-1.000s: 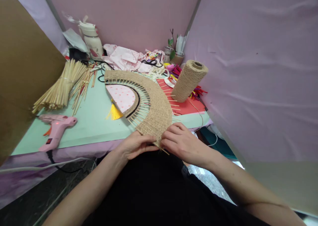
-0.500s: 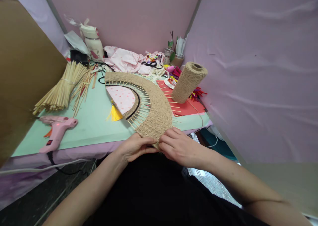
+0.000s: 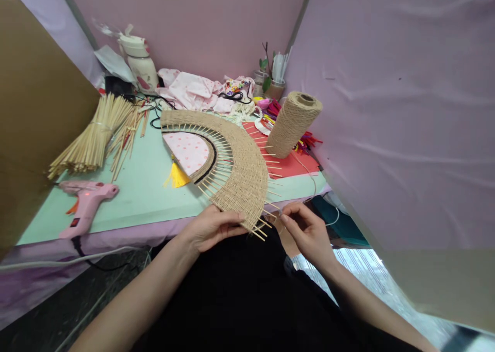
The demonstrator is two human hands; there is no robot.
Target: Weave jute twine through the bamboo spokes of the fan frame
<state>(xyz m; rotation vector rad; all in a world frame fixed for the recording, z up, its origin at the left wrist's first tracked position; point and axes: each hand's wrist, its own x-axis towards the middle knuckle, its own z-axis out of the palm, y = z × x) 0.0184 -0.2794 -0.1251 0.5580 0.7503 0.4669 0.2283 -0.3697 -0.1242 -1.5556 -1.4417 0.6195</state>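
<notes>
A half-round woven fan (image 3: pixel 243 166) of tan twine on thin sticks reaches from over the table's front edge to my lap. Its inner half-disc (image 3: pixel 189 150) is pink dotted fabric with a black border, and a yellow tassel (image 3: pixel 178 175) hangs by it. My left hand (image 3: pixel 216 228) is closed on the fan's near end, thumb on top. Bare stick tips stick out along the outer rim. Just right of these tips, my right hand (image 3: pixel 309 233) is closed in a pinch on the thin twine. The twine spool (image 3: pixel 294 125) stands tilted beyond the fan.
A pink glue gun (image 3: pixel 87 205) lies at the table's left front, its cord over the edge. Behind it is a bundle of sticks (image 3: pixel 96 135). A bottle (image 3: pixel 139 65), pink cloth (image 3: pixel 189 89) and plant pots (image 3: pixel 274 88) line the back. Red sheets (image 3: pixel 297 165) lie under the spool.
My right hand has moved right, off the fan's near end, and now pinches twine beside the rim. Stick tips there have come into view. My left hand keeps its hold.
</notes>
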